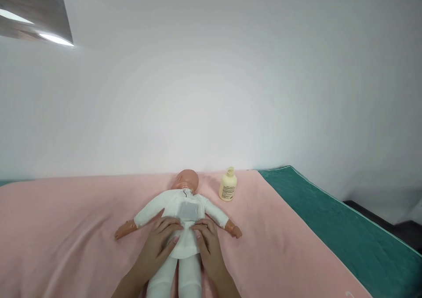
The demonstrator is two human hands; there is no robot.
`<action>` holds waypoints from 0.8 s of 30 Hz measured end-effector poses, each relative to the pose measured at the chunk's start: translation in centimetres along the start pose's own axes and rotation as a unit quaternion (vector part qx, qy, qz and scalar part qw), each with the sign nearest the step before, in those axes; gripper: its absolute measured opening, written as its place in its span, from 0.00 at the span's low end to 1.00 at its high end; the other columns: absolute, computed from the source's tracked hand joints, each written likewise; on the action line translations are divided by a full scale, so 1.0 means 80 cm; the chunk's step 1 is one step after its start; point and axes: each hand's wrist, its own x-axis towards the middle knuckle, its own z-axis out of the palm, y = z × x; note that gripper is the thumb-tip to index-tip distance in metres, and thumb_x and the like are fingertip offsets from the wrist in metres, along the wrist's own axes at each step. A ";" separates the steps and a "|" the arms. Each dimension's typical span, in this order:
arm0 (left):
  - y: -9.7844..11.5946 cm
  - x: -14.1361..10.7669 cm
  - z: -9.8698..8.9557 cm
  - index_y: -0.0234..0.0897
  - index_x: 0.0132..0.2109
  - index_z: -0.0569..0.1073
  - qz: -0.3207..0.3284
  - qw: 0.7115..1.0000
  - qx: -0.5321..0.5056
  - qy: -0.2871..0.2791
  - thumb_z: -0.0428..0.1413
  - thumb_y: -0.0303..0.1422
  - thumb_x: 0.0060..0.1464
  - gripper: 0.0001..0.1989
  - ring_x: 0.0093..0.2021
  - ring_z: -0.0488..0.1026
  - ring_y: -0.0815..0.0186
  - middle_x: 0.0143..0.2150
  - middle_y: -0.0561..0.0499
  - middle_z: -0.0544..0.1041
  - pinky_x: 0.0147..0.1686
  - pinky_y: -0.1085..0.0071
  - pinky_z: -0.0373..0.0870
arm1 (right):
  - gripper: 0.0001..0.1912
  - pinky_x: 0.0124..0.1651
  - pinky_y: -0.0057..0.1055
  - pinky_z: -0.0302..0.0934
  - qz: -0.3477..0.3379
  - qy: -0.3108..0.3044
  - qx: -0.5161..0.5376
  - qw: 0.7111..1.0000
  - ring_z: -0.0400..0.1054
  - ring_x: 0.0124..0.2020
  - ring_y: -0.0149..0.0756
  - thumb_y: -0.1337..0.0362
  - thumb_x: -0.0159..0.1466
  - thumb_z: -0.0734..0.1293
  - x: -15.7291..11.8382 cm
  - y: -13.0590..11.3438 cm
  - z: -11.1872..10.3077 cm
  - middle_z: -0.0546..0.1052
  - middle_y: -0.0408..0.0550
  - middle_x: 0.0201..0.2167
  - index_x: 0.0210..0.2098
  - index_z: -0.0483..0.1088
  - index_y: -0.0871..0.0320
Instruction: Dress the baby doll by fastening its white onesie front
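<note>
A baby doll (184, 241) with a white cloth body lies stretched out, its arms spread and its bare plastic head (189, 179) pointing away from me; no face shows. A grey rectangular patch (187, 211) sits on its upper torso, with a dark thread near the neck. My left hand (163, 236) rests on the left side of the doll's waist, fingers extended and thumb apart. On the opposite side, my right hand (207, 238) lies against the waist, fingers slightly bent and thumb apart. Both sets of fingertips point inward, with white cloth between them.
A pale yellow bottle (227, 186) stands upright right of the doll's head. Beneath is a pink sheet (82, 227) with folds at left, over a green padded surface (349, 227) whose edge runs along the right. A white wall (211, 78) rises behind.
</note>
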 end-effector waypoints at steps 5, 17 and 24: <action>0.008 0.007 -0.003 0.40 0.44 0.74 -0.025 0.999 -0.008 -0.032 0.47 0.37 0.63 0.12 0.49 0.69 0.60 0.44 0.49 0.76 0.60 0.48 0.54 | 0.15 0.54 0.41 0.58 0.011 -0.027 -0.045 0.999 0.65 0.47 0.41 0.56 0.70 0.57 0.004 0.004 0.004 0.72 0.48 0.41 0.41 0.75 0.51; 0.007 0.000 0.001 0.40 0.52 0.69 -0.028 0.999 0.032 0.034 0.48 0.36 0.62 0.14 0.54 0.67 0.58 0.51 0.47 0.73 0.60 0.52 0.58 | 0.14 0.59 0.43 0.53 0.012 -0.015 -0.082 0.996 0.59 0.56 0.43 0.58 0.70 0.57 0.000 0.001 0.002 0.69 0.50 0.50 0.50 0.69 0.51; 0.006 0.007 -0.002 0.39 0.46 0.72 -0.039 0.999 0.017 0.001 0.48 0.38 0.62 0.12 0.49 0.70 0.59 0.45 0.48 0.76 0.59 0.51 0.57 | 0.15 0.56 0.43 0.56 0.006 -0.011 -0.085 0.996 0.63 0.51 0.43 0.56 0.70 0.57 0.006 0.004 0.003 0.72 0.50 0.45 0.44 0.73 0.53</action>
